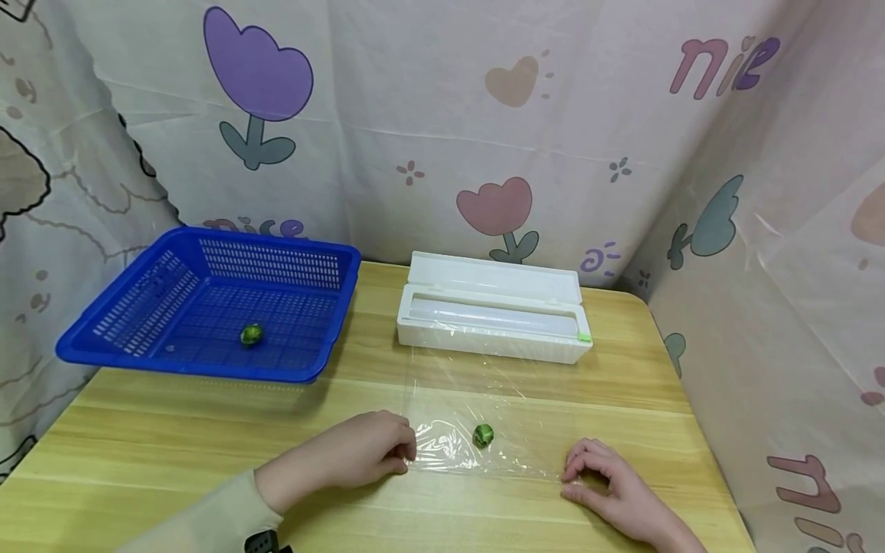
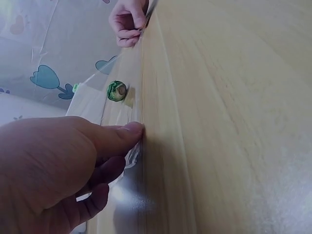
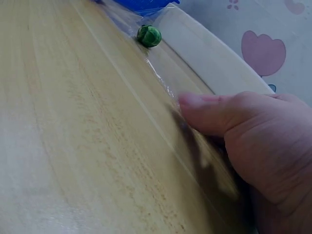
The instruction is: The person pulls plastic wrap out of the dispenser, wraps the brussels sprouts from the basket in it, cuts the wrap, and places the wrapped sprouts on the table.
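Note:
A sheet of clear plastic wrap [image 1: 442, 445] stretches from a white dispenser box [image 1: 491, 347] toward the front of the table. On the wrap lies a small green Brussels sprout [image 1: 483, 435]; both wrist views show it too. My left hand [image 1: 369, 449] pinches the sheet's near left corner between thumb and fingers. At the near right corner, my right hand [image 1: 611, 488] pinches the film's edge. In the left wrist view, the left thumb [image 2: 127, 132] presses on the film. The right thumb [image 3: 195, 105] hides that hand's other fingers in the right wrist view.
A blue plastic basket [image 1: 332, 322] stands at the back left, with another Brussels sprout [image 1: 252, 334] inside. The dispenser's lid [image 1: 494, 276] is raised, showing the roll [image 1: 491, 316]. A patterned cloth [image 1: 387, 100] hangs behind the wooden table [image 1: 387, 522] and along its sides.

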Tool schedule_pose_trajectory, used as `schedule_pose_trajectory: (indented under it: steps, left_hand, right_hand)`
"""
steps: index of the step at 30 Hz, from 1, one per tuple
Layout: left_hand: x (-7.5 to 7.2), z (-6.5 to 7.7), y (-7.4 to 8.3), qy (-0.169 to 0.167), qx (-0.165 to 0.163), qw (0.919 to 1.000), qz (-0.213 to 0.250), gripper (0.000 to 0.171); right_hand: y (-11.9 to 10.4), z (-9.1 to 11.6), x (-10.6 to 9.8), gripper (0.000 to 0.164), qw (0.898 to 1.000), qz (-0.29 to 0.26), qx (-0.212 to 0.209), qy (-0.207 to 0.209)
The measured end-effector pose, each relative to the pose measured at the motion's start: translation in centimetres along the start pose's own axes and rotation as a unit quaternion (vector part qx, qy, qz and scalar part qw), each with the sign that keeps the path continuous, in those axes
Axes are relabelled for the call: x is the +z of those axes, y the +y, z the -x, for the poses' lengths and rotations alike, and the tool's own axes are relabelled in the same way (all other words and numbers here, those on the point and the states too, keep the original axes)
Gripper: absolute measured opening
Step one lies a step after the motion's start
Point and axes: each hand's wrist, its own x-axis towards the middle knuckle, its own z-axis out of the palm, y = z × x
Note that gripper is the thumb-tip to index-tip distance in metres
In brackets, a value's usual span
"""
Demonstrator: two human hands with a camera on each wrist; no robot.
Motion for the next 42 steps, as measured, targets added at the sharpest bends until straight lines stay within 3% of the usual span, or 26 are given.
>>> schedule_pose_trajectory:
  steps: [13, 21, 31, 37, 42]
  left_hand:
    - [0.0, 0.5, -0.2, -0.009, 0.006, 0.9996, -0.025, 0.023]
    - [0.0, 0.5, -0.6, 0.028, -0.005, 0.9996, 0.005, 0.019]
    - [-0.2, 0.2, -1.2, 0.060, -0.017, 0.9966, 0.054, 0.012]
    - [-0.3, -0.1, -1.5, 0.094, 0.004, 0.9948, 0.039, 0.006]
    - [-0.6, -0.5, -1.7, 0.106, 0.015, 0.9934, 0.041, 0.008]
  right_hand:
    - [0.0, 0.0, 0.0, 0.019, 1.000, 0.016, -0.003, 0.005]
    - [-0.1, -0.1, 0.0, 0.020, 1.000, 0.010, 0.002, 0.012]
    - [-0.6, -0.4, 0.6, 0.020, 0.996, 0.031, 0.047, 0.062]
    - [-1.1, -1.0, 0.8, 0.019, 0.992, 0.039, 0.064, 0.098]
    - [-1.0, -1.4, 0.6, 0.024, 0.988, 0.055, 0.052, 0.133]
